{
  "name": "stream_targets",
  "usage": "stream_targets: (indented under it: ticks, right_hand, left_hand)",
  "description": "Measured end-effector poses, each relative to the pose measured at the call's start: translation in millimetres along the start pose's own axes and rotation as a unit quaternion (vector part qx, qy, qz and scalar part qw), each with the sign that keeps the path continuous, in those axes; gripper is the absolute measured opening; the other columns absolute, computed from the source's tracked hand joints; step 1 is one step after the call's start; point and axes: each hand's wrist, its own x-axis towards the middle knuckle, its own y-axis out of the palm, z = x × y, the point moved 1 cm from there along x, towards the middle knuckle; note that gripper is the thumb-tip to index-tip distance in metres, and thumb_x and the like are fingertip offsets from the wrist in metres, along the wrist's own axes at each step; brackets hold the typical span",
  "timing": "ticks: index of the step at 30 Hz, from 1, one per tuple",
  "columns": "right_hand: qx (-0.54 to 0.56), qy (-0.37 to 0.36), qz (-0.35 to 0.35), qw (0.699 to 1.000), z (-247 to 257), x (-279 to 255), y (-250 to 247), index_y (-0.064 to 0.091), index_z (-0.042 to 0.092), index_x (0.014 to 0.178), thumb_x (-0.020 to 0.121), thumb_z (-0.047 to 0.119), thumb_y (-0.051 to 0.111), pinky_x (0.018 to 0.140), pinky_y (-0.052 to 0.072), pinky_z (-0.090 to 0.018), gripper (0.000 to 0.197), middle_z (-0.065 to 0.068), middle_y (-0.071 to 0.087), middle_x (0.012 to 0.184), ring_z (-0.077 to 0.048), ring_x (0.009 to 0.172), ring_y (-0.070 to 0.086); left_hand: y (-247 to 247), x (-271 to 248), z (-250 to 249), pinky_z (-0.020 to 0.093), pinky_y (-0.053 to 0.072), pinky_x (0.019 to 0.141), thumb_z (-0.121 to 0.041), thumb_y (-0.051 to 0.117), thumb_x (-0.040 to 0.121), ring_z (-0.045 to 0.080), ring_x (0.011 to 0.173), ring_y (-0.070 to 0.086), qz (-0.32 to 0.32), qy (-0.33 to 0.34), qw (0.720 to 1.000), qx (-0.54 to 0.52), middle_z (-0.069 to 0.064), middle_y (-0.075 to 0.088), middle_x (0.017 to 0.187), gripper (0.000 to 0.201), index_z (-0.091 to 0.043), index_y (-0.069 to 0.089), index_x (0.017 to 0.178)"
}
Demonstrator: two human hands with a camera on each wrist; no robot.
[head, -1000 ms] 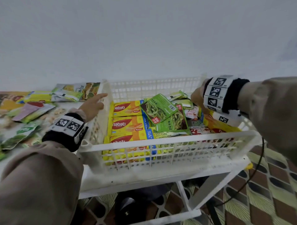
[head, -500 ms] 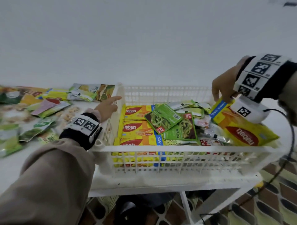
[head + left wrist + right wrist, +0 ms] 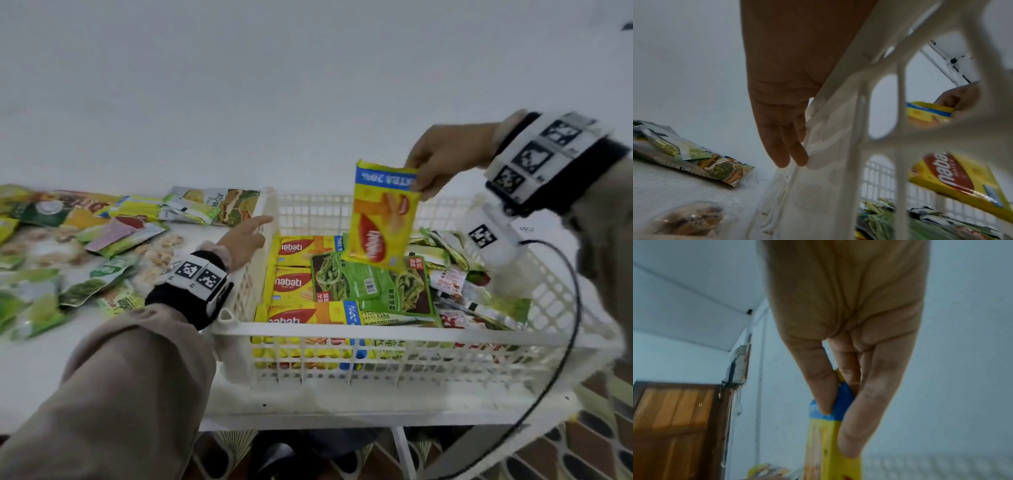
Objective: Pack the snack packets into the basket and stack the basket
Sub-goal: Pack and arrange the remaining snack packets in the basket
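A white slatted basket (image 3: 411,337) stands on the white table, holding yellow Nabati wafer packets (image 3: 294,284), green seaweed packets (image 3: 346,284) and other snacks. My right hand (image 3: 442,164) pinches the blue top edge of another yellow Nabati packet (image 3: 380,219), which hangs upside down above the basket's middle; the right wrist view shows thumb and fingers (image 3: 855,418) clamped on that packet (image 3: 830,443). My left hand (image 3: 245,236) rests with straight fingers against the basket's left rim (image 3: 818,146), holding nothing.
Several loose snack packets (image 3: 85,246) lie spread over the table left of the basket, one (image 3: 719,167) close to my left fingers. A black cable (image 3: 565,342) hangs off my right wrist past the basket's right end. A patterned floor shows below the table.
My right hand has lifted the yellow Nabati packet out of the basket's right end, carried it left and turned it to hang upright over the middle. The left hand has stayed at the rim.
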Motion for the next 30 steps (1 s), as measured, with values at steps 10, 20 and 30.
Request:
stream_targets:
  ticks: [10,20,30]
  right_hand:
    - [0.061,0.095,0.205,0.972,1,57,135,0.057,0.008,0.101,0.087,0.011,0.059,0.061,0.055,-0.021,0.015,-0.016,0.062,0.109,-0.024,0.087,0.068]
    - [-0.267,-0.028,0.086,0.959,-3,89,145,0.043,0.01,0.135,0.094,0.015,0.043,0.103,0.037,-0.035,0.041,-0.011,0.044,0.139,-0.027,0.127,0.043]
    - [-0.221,-0.051,0.088,0.97,-1,99,117,0.055,0.009,0.119,0.084,0.004,0.061,0.053,0.036,-0.015,0.036,0.005,0.049,0.088,-0.01,0.069,0.049]
  left_hand:
    - [-2,-4,-3,0.028,0.035,0.099,-0.004,0.035,0.094,0.02,0.125,0.042,0.007,0.003,1.0,0.007,0.008,0.024,0.152,0.052,-0.021,0.031,0.143]
    - [0,-6,-6,0.033,0.019,0.112,-0.003,0.033,0.093,0.022,0.14,0.02,0.01,0.002,1.0,0.0,0.006,0.024,0.152,0.053,-0.02,0.03,0.144]
    - [-1,-6,-4,0.032,0.022,0.109,-0.005,0.035,0.092,0.022,0.139,0.024,0.003,-0.01,1.0,-0.005,0.005,0.026,0.151,0.053,-0.025,0.035,0.141]
